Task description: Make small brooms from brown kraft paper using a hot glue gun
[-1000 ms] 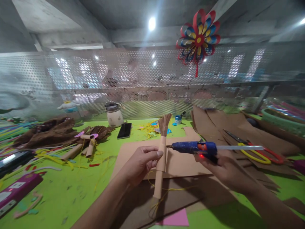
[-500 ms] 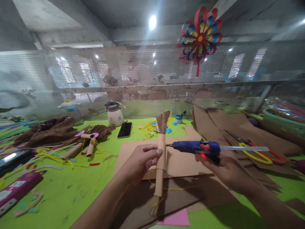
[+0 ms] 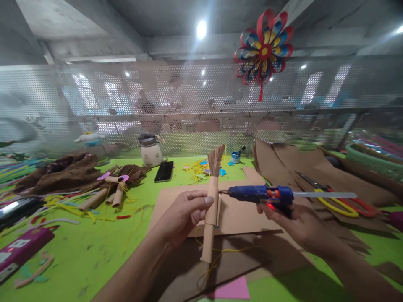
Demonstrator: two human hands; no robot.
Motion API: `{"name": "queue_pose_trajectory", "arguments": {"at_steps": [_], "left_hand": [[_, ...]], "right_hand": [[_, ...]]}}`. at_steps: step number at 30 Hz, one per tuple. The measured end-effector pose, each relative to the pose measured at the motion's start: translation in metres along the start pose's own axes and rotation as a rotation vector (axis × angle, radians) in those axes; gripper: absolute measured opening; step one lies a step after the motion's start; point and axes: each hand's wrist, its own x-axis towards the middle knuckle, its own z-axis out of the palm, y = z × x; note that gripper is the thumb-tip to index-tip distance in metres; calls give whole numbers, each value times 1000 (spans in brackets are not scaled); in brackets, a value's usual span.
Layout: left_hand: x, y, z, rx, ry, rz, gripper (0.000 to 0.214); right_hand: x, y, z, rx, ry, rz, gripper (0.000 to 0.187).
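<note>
My left hand [image 3: 182,216] is closed round a rolled tan paper stick [image 3: 210,218] topped with a brown fringe, holding it upright above the table. My right hand [image 3: 291,222] grips a blue glue gun [image 3: 261,194], level, with its red light lit and a clear glue stick poking out behind. The gun's nozzle touches the stick just below the fringe. Yellow string hangs loose from the stick's lower end.
Tan card sheet [image 3: 239,209] and brown paper [image 3: 299,167] lie under and right of my hands. Yellow-and-red scissors [image 3: 340,201], a black phone [image 3: 164,171], a white jar [image 3: 151,151], finished paper brooms [image 3: 116,184], a pink scrap [image 3: 233,289] and a mesh screen [image 3: 189,109] surround them.
The glue gun has shifted slightly right and the stick tilted a little; both hands keep their grips.
</note>
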Motion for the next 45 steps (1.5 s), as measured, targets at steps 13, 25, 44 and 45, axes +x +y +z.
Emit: {"name": "queue_pose_trajectory", "arguments": {"at_steps": [13, 25, 44, 45], "left_hand": [[2, -3, -3, -26, -24, -2, 22], [0, 0, -1, -81, -60, -11, 19], [-2, 2, 1, -128, -86, -5, 16], [-2, 2, 1, -125, -78, -8, 16]], "right_hand": [[-3, 1, 0, -28, 78, 24, 34], [-3, 8, 3, 44, 2, -28, 32], [-5, -5, 2, 40, -37, -55, 21], [-4, -7, 2, 17, -20, -72, 20]]}}
